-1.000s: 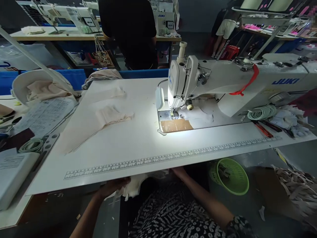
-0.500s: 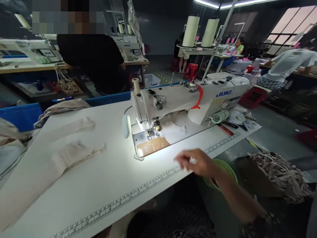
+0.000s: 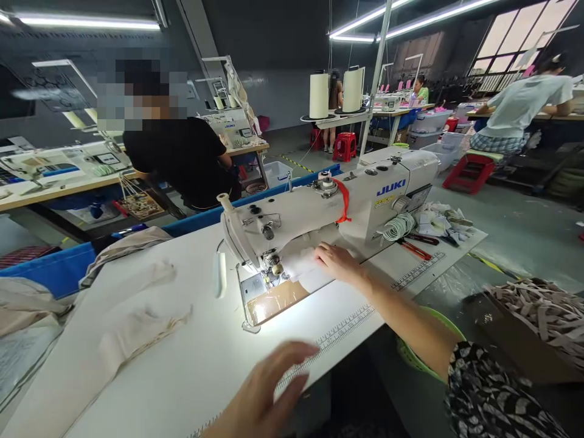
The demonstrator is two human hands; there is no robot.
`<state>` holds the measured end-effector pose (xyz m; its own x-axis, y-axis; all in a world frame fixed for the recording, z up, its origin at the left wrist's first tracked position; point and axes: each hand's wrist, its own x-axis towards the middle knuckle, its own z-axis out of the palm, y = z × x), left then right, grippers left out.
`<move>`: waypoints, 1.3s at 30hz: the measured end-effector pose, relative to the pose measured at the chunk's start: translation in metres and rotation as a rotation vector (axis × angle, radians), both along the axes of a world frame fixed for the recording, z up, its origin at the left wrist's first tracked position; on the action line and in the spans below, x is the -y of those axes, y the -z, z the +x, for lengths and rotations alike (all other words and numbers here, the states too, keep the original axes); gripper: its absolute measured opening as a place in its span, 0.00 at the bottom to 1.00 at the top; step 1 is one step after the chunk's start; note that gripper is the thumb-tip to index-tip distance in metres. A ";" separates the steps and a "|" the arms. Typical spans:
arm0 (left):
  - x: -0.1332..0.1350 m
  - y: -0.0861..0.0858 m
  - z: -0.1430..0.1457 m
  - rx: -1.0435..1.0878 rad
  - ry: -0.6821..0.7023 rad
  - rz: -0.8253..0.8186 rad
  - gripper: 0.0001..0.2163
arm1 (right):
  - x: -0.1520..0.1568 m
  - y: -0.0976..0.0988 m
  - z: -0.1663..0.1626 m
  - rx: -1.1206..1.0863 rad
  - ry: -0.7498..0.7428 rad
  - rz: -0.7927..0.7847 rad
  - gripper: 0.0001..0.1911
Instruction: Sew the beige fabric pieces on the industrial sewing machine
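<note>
A white JUKI sewing machine (image 3: 314,207) stands on the white table, its lamp lighting the needle area. My right hand (image 3: 335,263) reaches under the machine's arm, fingers closed on a thin white piece of fabric (image 3: 302,266) that lies on the machine bed. Nearer to me, my left hand (image 3: 269,386) hovers over the table's front edge with thumb and fingers apart, holding nothing. Brown tape (image 3: 278,301) covers part of the bed beside the needle plate (image 3: 252,287). Beige fabric pieces (image 3: 137,331) lie on the left of the table.
A printed ruler (image 3: 347,325) runs along the front edge. Red-handled snips (image 3: 415,249), a coil of pale cord (image 3: 398,227) and scraps (image 3: 442,222) sit at the right. Below are a green basket (image 3: 438,316) and a box of fabric strips (image 3: 542,316). A co-worker in black (image 3: 177,161) sits ahead.
My right hand has moved from the table's front edge to the white fabric under the machine arm. My left hand has come into view at the bottom. The camera view has tilted up.
</note>
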<state>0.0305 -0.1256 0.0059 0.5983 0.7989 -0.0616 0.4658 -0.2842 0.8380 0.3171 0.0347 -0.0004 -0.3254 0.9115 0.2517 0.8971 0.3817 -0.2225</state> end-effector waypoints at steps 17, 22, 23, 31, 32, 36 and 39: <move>-0.175 0.046 0.105 -0.193 -0.575 0.743 0.09 | -0.002 -0.003 0.009 0.054 -0.013 0.040 0.09; -0.176 0.042 0.107 -0.130 -0.551 0.762 0.08 | -0.003 -0.001 0.021 -0.055 -0.052 0.130 0.09; -0.176 0.042 0.107 -0.134 -0.545 0.755 0.07 | -0.004 0.001 0.022 -0.075 -0.045 0.129 0.08; -0.179 0.043 0.109 -0.172 -0.552 0.712 0.04 | -0.003 0.007 0.015 -0.003 0.040 0.020 0.08; -0.179 0.043 0.110 -0.168 -0.555 0.712 0.04 | -0.003 0.007 0.015 -0.004 0.040 0.021 0.08; -0.177 0.040 0.111 -0.143 -0.533 0.728 0.04 | -0.006 0.012 0.016 -0.153 0.115 0.052 0.10; -0.176 0.039 0.111 -0.133 -0.502 0.740 0.04 | -0.014 0.017 0.015 -0.277 0.170 0.049 0.07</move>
<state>0.1417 0.0503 -0.0329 0.1936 0.8272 0.5276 0.7602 -0.4664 0.4522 0.3326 0.0486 -0.0172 -0.0829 0.9314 0.3545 0.8565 0.2484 -0.4524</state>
